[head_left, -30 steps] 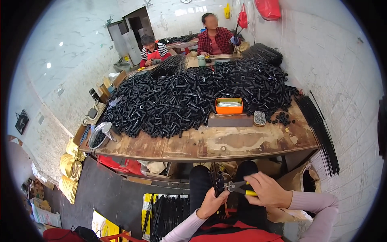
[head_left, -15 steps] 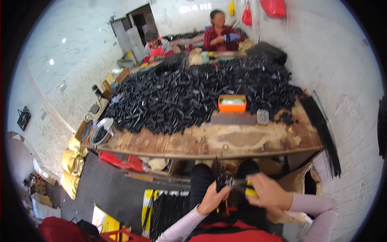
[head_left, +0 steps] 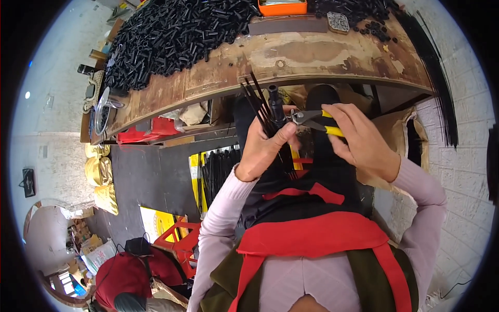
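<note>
The view has tipped down, bringing both hands nearer its centre, while the pliers [head_left: 310, 114] stay at four o'clock of the black tube [head_left: 276, 106]; work seems to continue there. The left hand [head_left: 262, 151] wraps the tube and thin black rods [head_left: 255, 101]; the right hand [head_left: 358, 138] curls round the pliers' handles. Whether their jaws grip, I cannot tell.

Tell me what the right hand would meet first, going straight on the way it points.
Leading with its pliers, probably the black tube in the left hand; whether pliers and tube touch is unclear.
</note>
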Motion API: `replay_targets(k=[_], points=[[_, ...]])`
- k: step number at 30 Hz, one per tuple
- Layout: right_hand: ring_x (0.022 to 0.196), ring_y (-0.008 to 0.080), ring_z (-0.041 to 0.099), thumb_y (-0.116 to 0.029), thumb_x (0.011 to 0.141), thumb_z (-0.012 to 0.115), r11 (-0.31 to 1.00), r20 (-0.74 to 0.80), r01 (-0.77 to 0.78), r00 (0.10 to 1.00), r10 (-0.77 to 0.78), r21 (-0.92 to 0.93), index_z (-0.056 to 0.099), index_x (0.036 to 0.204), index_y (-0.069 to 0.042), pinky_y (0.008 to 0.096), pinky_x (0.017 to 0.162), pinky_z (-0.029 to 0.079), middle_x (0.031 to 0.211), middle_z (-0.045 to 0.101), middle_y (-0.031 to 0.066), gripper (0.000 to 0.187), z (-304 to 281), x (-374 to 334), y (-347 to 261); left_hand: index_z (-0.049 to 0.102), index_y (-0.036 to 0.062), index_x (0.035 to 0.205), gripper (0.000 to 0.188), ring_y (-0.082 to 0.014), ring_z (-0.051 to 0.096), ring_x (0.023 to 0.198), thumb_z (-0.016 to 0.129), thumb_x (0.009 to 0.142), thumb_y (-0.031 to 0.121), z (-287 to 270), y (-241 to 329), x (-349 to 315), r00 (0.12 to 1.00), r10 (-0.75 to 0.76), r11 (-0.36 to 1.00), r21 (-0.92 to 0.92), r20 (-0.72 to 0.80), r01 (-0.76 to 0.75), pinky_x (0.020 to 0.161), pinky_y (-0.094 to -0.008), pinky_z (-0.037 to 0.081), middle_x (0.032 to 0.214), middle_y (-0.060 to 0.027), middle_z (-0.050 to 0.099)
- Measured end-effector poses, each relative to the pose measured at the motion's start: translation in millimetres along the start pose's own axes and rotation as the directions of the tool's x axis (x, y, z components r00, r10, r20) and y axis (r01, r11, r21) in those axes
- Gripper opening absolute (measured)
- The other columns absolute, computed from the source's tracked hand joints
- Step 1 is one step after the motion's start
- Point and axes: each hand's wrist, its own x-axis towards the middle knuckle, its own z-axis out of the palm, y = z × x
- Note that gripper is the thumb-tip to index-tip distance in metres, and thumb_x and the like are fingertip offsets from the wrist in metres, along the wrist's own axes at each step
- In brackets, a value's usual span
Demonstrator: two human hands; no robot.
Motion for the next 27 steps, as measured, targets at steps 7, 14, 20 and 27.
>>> replay_targets(k=[7, 14, 20, 27], points=[[0.058, 0.0180, 0.064, -0.005, 0.086, 0.063, -0.079, 0.938, -0.967, 0.256, -0.234, 0.244, 0.048, 0.123, 0.002, 0.0266, 0.055, 0.049, 0.066, 0.061, 0.0110, 0.040, -33, 10, -9, 0.061, 0.0003, 0.119, 0.047, -0.0066, 0.053, 0.070, 0.079, 0.083, 0.026, -20, -12, -11, 0.931, 0.044, 0.998, -0.059, 0.363, -0.024, 0.061, -0.0217, 0.041, 0.085, -0.0011, 0.059], [0.071, 0.0298, 0.061, -0.011, 0.084, 0.067, 0.984, 0.171, -0.103, 0.982, 0.077, 0.149, 0.047, 0.126, -0.001, 0.0377, 0.068, 0.050, 0.082, 0.058, 0.0134, 0.047, -11, -9, -17, 0.060, -0.0013, 0.124, 0.052, -0.0034, 0.043, 0.060, 0.075, 0.087, 0.032, 0, -3, -13, 0.989, 0.003, 1.000, -0.015, 0.148, 0.000, 0.053, -0.0200, 0.032, 0.071, 0.0040, 0.053], [0.054, 0.0259, 0.063, -0.006, 0.085, 0.066, 0.600, 0.715, -0.603, 0.695, 0.073, 0.525, 0.049, 0.119, 0.000, 0.0333, 0.052, 0.049, 0.069, 0.061, 0.0129, 0.039, -27, 0, -12, 0.056, -0.0083, 0.121, 0.068, -0.0079, 0.049, 0.057, 0.079, 0.081, 0.042, -9, -3, -15, 0.967, 0.085, 0.996, -0.060, 0.242, -0.073, 0.052, -0.0225, 0.037, 0.070, -0.0024, 0.056], [0.070, 0.0264, 0.062, -0.014, 0.080, 0.070, 0.962, 0.185, -0.119, 0.980, 0.073, 0.246, 0.051, 0.119, 0.001, 0.0363, 0.062, 0.048, 0.086, 0.059, 0.0127, 0.046, -17, -13, -29, 0.056, -0.0054, 0.116, 0.043, -0.0084, 0.046, 0.055, 0.071, 0.088, 0.025, -6, 0, -25, 0.985, 0.033, 0.999, 0.038, 0.167, -0.039, 0.051, -0.0236, 0.037, 0.070, -0.0024, 0.053]])
